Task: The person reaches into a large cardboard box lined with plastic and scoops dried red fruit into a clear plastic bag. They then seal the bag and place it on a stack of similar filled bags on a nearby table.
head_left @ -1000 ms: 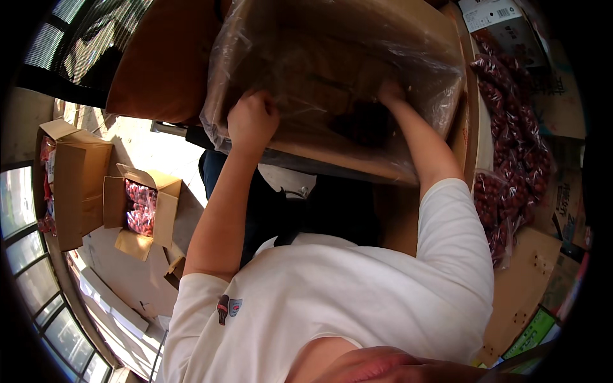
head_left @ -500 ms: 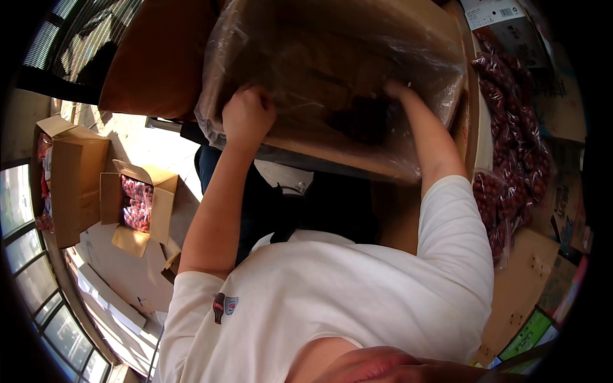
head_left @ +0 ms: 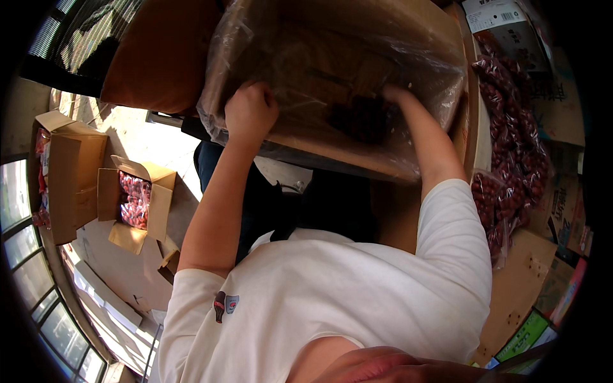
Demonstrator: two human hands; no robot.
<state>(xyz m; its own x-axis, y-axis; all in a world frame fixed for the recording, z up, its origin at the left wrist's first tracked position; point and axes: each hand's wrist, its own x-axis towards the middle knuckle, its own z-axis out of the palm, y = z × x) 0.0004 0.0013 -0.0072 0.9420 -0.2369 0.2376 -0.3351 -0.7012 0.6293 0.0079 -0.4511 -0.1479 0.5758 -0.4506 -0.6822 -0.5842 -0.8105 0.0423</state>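
Observation:
A large cardboard box (head_left: 357, 156) lined with clear plastic film (head_left: 220, 76) stands open before me. Over its near left side is my left hand (head_left: 252, 112), closed with the fingers curled; whatever it may grip is hidden. My right hand (head_left: 396, 96) reaches down inside the box on the right, its fingers lost in shadow. Beside it lies a small heap of dark red dates (head_left: 364, 118) in the near right part of the box floor. A few pale specks show on the film near that hand.
Several clear bags of red dates (head_left: 511, 140) lie on the right, beside a white and grey carton (head_left: 511, 38). Down on the left floor, one open carton (head_left: 163, 201) holds bagged dates, next to a taller carton (head_left: 89, 169). A brown chair back (head_left: 153, 57) rises at far left.
My right hand has shifted slightly lower within the box, and the dates beside it show a little more plainly. My left hand stays closed at nearly the same place.

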